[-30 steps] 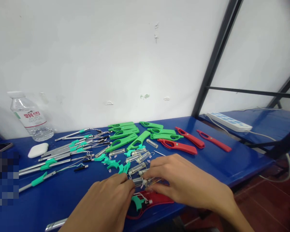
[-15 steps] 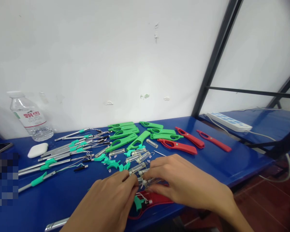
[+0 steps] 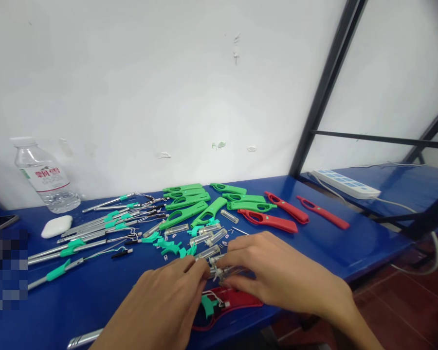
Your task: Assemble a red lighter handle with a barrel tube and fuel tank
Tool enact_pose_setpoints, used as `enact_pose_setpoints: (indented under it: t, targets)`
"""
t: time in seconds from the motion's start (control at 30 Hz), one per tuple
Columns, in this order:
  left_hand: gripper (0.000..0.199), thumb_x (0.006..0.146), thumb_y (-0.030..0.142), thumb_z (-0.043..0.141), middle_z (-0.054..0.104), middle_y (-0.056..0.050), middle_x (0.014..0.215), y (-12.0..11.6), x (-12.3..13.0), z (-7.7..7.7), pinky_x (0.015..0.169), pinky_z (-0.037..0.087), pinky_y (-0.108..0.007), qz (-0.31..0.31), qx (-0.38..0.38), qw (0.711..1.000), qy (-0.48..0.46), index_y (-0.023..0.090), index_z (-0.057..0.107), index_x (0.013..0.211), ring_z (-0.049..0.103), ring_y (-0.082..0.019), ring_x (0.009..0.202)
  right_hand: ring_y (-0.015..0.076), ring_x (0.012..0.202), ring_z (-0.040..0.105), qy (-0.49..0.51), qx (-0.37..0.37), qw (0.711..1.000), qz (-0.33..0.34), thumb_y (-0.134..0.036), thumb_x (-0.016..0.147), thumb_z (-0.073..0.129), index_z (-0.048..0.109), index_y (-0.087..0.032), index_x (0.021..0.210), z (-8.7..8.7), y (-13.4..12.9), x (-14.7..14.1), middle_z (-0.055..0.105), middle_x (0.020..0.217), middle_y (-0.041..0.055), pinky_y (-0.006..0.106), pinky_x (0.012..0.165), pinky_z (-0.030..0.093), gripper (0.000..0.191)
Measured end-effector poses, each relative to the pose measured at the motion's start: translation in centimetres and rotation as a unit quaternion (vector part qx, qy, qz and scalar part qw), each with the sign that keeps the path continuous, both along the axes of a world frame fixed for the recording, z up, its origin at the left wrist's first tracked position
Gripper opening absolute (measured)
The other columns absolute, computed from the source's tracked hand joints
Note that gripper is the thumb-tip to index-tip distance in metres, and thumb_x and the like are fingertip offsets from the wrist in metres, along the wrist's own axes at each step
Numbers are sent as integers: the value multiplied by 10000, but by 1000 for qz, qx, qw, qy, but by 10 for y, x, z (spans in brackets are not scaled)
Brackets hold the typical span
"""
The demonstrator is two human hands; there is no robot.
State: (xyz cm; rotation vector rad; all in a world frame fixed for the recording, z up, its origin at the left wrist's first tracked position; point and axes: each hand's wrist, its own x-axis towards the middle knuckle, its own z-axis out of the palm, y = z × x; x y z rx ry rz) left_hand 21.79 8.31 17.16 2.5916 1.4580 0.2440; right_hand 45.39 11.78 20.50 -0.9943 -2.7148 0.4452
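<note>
My right hand [image 3: 273, 272] is closed, thumb and fingers pinching a clear plastic lighter fuel tank [image 3: 233, 274]. My left hand [image 3: 164, 296] is closed too, its fingertips at the left, valve end of that tank; exactly what they grip there is partly hidden. Just below the hands lies a red lighter handle shell [image 3: 237, 297], open side up. In it sit a teal trigger [image 3: 209, 306] and white wires. A silver lighter tube [image 3: 84, 339] pokes out to the left from under my left forearm. Loose clear tanks [image 3: 208, 252] lie right behind my fingers.
Green shells [image 3: 186, 215] and red shells [image 3: 270, 221] lie at the back of the blue table [image 3: 336, 248]. Silver tubes with wires [image 3: 91, 234] lie left, near a white case [image 3: 57, 226] and a water bottle [image 3: 47, 177]. Loose teal triggers [image 3: 170, 247] lie mid-table. A power strip [image 3: 346, 184] stands right.
Both hands have barely moved and stay together over the red shell. My fingers and the clear fuel tank have shifted very slightly; more of the shell shows under my right hand.
</note>
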Motion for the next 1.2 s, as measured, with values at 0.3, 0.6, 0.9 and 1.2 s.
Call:
enact_pose_setpoints:
  t: [0.3,0.6,0.9,1.2]
  targets:
    - [433,1076,162,341,790,-53,1106,0,1,2,832,586,-296,3,-8,1000,8,285,751,1136,770,-214,986,189,944,727,-4,-1,1000,-3,-263,1037,756,815,-247,1195,1,-1,-1,796,1005,-7,304,773,434,170]
    - [421,1075,148,347,790,-58,1118,2,0,1,846,578,-281,2,-4,1000,17,283,738,1152,771,-210,1004,203,971,735,3,-3,1000,-4,-275,1050,735,811,-243,1192,0,0,0,800,1028,-1,308,783,427,164]
    - [407,1070,163,355,789,-54,1102,-1,0,1,823,576,-285,7,-10,1000,5,276,741,1129,766,-209,974,203,975,740,2,0,1000,-3,-280,1049,740,810,-249,1210,-1,-1,0,808,1026,1,305,790,436,178]
    - [404,1073,168,351,786,-51,1097,0,-1,-2,836,570,-284,0,-3,1000,-3,276,738,1115,757,-206,975,201,943,736,-7,5,1000,-4,-266,1032,761,816,-244,1171,-1,-1,-2,800,991,-8,313,761,426,151]
